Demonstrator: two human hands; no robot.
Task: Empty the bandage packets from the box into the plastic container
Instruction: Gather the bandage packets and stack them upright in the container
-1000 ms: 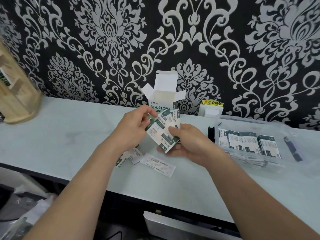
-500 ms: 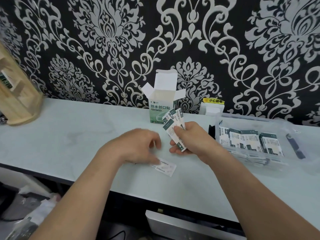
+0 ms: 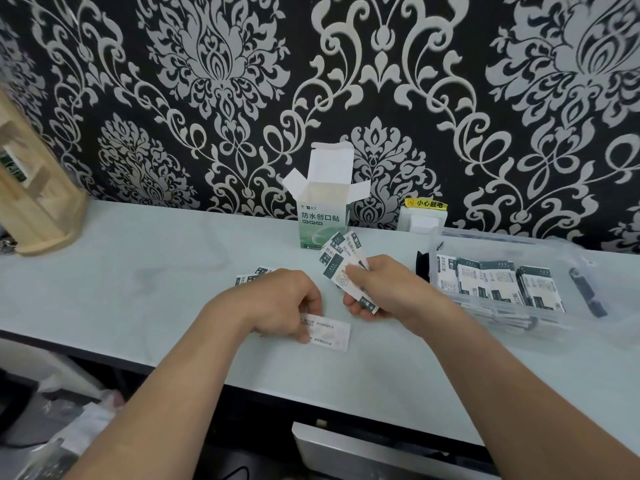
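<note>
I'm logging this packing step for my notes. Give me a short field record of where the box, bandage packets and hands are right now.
box: upright, flaps open, by the wall
right hand: grips fanned packets
left hand: pinches single packet lying on countertop
plastic container: holds stored packets in a row
stray packets: on countertop beyond left hand

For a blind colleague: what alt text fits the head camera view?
A right hand holds a fan of bandage packets while the left hand pinches a loose packet on the pale counter. An open box stands behind; a clear container of packets sits at right.
</note>
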